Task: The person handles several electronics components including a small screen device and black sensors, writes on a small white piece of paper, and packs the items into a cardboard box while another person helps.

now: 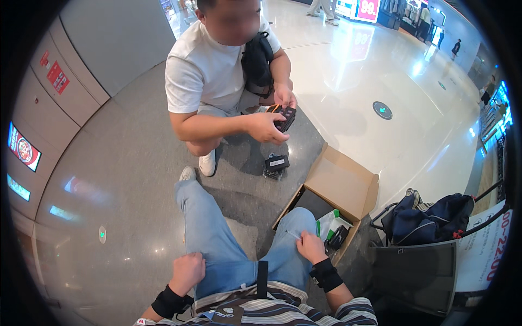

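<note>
My left hand [188, 271] rests on my left thigh, its fingers curled in and nothing visible in them. My right hand [312, 247] is at my right knee, closed around one end of a thin pale stick-like object [293, 235]; its exact kind is too small to tell. Just beyond that knee lies an open cardboard box [340, 179], its lid folded back. Inside it are a dark flat panel [313, 203], a clear and green plastic packet [328, 224] and a black device [337, 237]. My knee hides part of the box.
A squatting person [228, 77] faces me, both hands around a black device [285, 118] with an orange strip. Between us, a small labelled black block [277, 162] lies on plastic wrapping [274, 175]. At right stand a navy bag [432, 218] and a dark panel [412, 277].
</note>
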Tool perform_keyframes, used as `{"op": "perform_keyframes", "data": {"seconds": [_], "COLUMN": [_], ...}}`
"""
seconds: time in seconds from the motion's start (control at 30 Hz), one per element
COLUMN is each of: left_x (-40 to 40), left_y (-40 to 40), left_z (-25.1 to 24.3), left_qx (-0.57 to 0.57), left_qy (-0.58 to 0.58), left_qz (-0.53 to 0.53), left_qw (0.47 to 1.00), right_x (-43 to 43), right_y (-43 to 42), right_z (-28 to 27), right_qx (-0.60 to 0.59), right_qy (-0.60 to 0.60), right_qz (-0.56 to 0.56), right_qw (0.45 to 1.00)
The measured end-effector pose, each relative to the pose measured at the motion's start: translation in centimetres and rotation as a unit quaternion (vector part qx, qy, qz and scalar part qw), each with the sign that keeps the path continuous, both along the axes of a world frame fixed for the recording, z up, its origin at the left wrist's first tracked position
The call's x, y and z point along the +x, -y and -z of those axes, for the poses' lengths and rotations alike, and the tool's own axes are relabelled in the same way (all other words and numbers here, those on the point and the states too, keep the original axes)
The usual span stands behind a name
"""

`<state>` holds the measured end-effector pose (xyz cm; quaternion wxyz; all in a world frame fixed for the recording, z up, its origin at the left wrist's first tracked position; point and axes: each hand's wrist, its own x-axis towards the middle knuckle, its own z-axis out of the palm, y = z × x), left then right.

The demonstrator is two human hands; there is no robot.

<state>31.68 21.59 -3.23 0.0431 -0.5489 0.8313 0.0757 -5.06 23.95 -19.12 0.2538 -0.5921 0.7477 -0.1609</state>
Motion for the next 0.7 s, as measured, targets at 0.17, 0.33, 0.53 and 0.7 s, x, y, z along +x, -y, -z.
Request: {"op": "perform_keyframes", "data": {"seconds": [0.17,0.33,0.53,0.7], "left_x": [0.8,1.0,2.6,1.9], "left_y": [1.3,0.2,-2.3,-5.0], "left_z": [-1.6,-3.2,-3.3,-4.3], "left_qx": [0.071,0.131,0.162,0.184], "left_qy": [-0.076,-0.084,-0.106,-0.037], "left_qz": [0.044,0.07,0.057,0.022], "left_qw": [0.994,0.985,0.979,0.982], "right_x": [0.2,1.4,1.1,0.9], "right_y": [0.4,2.3,2.7,2.5], "right_z": [0.6,1.0,1.0,1.4], "right_qx": [-0.015,-0.011,0.003,0.001], "right_qy": [0.006,0.0,0.017,0.041], "right_qz": [-0.023,-0.05,-0.047,-0.042], "right_qw": [1.0,0.999,0.999,0.998]}}
